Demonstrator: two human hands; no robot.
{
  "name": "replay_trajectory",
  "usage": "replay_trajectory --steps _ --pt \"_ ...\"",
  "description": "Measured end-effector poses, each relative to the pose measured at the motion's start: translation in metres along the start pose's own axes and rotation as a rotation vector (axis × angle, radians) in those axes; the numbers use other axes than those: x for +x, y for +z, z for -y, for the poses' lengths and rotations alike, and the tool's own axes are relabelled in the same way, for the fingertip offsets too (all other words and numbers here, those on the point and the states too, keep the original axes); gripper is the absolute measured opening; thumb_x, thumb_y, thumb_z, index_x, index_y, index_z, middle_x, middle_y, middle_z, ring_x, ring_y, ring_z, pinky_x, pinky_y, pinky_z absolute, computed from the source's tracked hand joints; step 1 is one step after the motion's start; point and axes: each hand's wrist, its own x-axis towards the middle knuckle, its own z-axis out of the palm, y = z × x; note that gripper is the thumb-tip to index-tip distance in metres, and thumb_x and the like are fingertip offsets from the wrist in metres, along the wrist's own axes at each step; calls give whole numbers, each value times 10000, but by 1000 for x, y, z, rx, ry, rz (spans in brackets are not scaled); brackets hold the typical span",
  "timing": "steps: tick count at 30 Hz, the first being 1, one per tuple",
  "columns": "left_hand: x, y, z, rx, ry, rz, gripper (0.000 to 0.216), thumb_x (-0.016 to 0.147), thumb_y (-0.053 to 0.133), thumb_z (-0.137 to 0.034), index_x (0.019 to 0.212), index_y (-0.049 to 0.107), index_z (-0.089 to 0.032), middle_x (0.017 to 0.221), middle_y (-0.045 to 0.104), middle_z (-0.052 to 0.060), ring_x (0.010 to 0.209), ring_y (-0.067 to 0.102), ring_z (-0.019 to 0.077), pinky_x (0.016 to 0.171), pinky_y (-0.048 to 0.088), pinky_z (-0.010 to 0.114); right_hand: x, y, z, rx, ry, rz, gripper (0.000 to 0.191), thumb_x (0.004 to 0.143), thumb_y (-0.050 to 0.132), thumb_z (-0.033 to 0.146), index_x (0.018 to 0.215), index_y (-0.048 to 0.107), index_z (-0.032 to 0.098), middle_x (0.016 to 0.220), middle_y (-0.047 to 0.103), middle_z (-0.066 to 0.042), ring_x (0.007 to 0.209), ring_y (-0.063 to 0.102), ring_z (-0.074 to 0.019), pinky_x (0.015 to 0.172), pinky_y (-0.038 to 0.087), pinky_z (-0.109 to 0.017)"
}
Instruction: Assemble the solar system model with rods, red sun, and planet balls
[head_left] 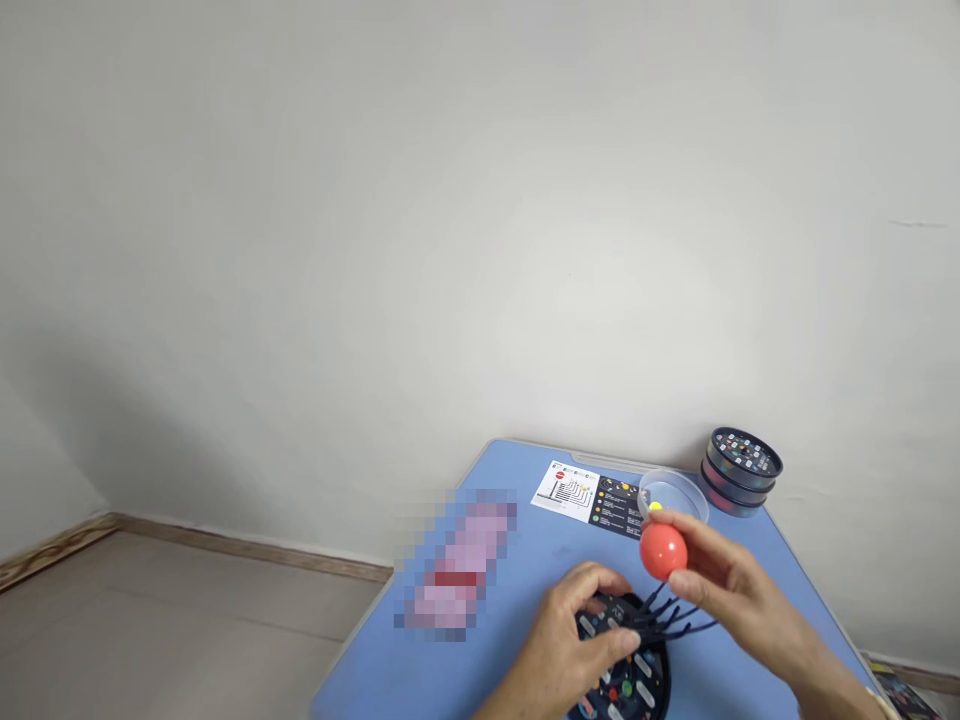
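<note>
Between the thumb and fingers of my right hand (pixel 724 580) is a shiny red ball (pixel 663 551), held above the table. My left hand (pixel 574 635) grips the edge of a round black base (pixel 646 680) printed with coloured planets and white labels. Several thin black rods (pixel 664 628) fan out from the base towards my right hand; their far ends are partly hidden behind it. Just beyond the red ball, a clear round dish (pixel 679 493) holds a small yellow ball (pixel 655 507), partly covered by my right fingers.
On the blue table (pixel 517 560) lies a printed instruction sheet (pixel 574 492), partly under the dish. Round black-rimmed containers (pixel 742 470) are stacked at the back right corner. A blurred pink item (pixel 469 565) lies at the left. A wall stands behind the table.
</note>
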Motion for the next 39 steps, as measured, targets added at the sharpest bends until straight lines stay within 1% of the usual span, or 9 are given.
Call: replay_trajectory --steps 3,7,14,18,27,30,34,36,39 --pt "-1 9 9 82 -8 -34 242 619 758 -118 853 712 -161 875 690 44 839 606 223 763 452 291 -6 6 -1 -316 -127 49 416 869 653 418 1274 611 333 1327 602 -46 1280 494 -285 1073 407 -425" --pt "-1 16 19 103 -13 -97 127 659 714 -74 760 727 -150 777 689 33 751 599 198 719 445 272 -8 12 -5 -480 -147 103 482 871 643 443 1328 570 306 1308 625 -73 1226 553 -282 1045 446 -425" --pt "-3 15 23 30 41 -81 60 750 691 -170 766 743 -143 732 686 36 684 589 178 661 456 247 -6 14 -3 -567 -205 142 403 894 625 399 1275 599 269 1264 647 -80 1177 586 -267 1008 480 -394" --pt "-3 15 21 3 57 -72 126 800 666 -238 748 733 -144 702 658 26 652 568 160 644 457 236 -7 14 -5 -596 -210 128 380 899 627 364 1269 595 283 1277 638 -69 1194 575 -261 1020 473 -390" --pt "-3 15 16 -60 9 -54 268 805 684 -385 730 717 -129 672 606 14 633 526 148 625 445 230 -8 16 -9 -587 -245 128 414 890 640 359 1295 580 304 1288 634 -57 1196 580 -247 1038 465 -375" --pt "-4 14 15 -62 -2 -50 222 792 684 -341 731 713 -130 690 626 24 654 546 159 642 452 238 -7 16 -9 -562 -210 100 442 887 621 435 1290 601 253 1280 643 -93 1198 581 -274 1033 467 -405" --pt "-3 13 15 -64 -42 -46 75 738 658 -185 743 720 -144 716 660 24 668 572 163 652 465 238 -5 14 -10 -492 -84 72 520 873 610 501 1310 599 219 1283 646 -117 1208 576 -300 1029 467 -430" --pt "-3 13 16 -65 -65 -56 87 701 648 -136 739 723 -157 714 662 12 656 573 156 652 475 235 -4 12 -10 -446 -3 74 512 890 580 507 1325 587 238 1278 654 -104 1211 574 -305 1013 479 -434" --pt "-4 15 19 -79 -70 -71 110 687 647 -137 752 730 -170 725 672 7 647 575 153 626 480 227 -1 7 -13 -383 60 99 516 908 542 521 1339 576 240 1242 677 -97 1202 578 -320 970 509 -440"
